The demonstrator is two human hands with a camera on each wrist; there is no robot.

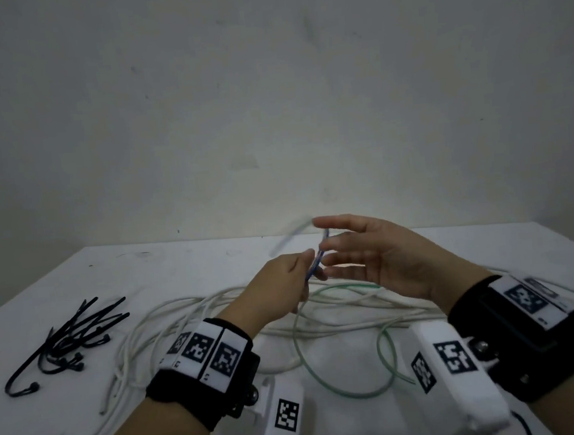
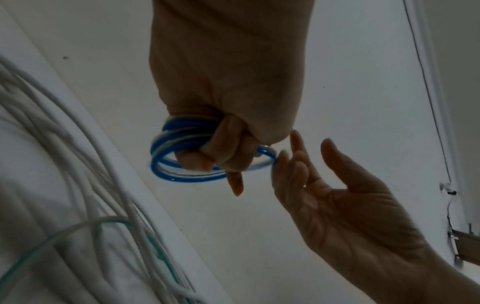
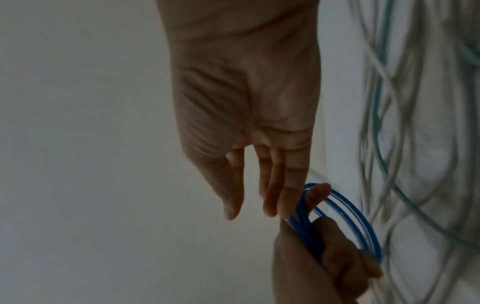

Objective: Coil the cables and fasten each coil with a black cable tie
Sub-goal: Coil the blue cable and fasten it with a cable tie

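White surface [image 1: 470,247] and a pale wall behind frame the work, with both hands raised above the middle of it. The blue cable coil [image 2: 182,162] sits in the left hand [image 1: 277,286], whose grip is curled round several turns. The right hand [image 1: 378,258] is held wide, fingers [image 3: 291,185] straight, their tips just touching the coil's far side. Beneath lie loose white cables [image 1: 183,314] and a green cable [image 1: 346,374], spread across the middle. Black cable ties [image 1: 72,337] lie heaped well apart near the left edge. Bare surface remains along the far edge, next to the wall.
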